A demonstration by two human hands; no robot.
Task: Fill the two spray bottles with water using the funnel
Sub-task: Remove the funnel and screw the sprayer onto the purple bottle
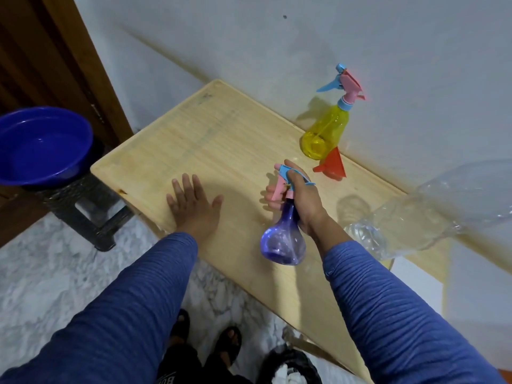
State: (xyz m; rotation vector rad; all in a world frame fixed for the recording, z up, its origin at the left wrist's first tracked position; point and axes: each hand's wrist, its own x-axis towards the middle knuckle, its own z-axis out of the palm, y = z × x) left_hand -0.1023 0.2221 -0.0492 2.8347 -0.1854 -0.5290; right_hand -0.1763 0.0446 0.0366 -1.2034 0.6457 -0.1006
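Right hand (300,200) fingers grip purple bottle (282,242); left hand (194,206) flat; funnel (332,164) beside yellow bottle (324,131).

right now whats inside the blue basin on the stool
The blue basin holds what looks like clear water, with the blue bottom showing through and nothing floating in it. Its near rim hides a strip of the inside, and the dark stool beneath is mostly covered.

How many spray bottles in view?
2. The purple spray bottle is gripped in the right hand above the table; the yellow spray bottle stands by the wall, beside the red funnel.
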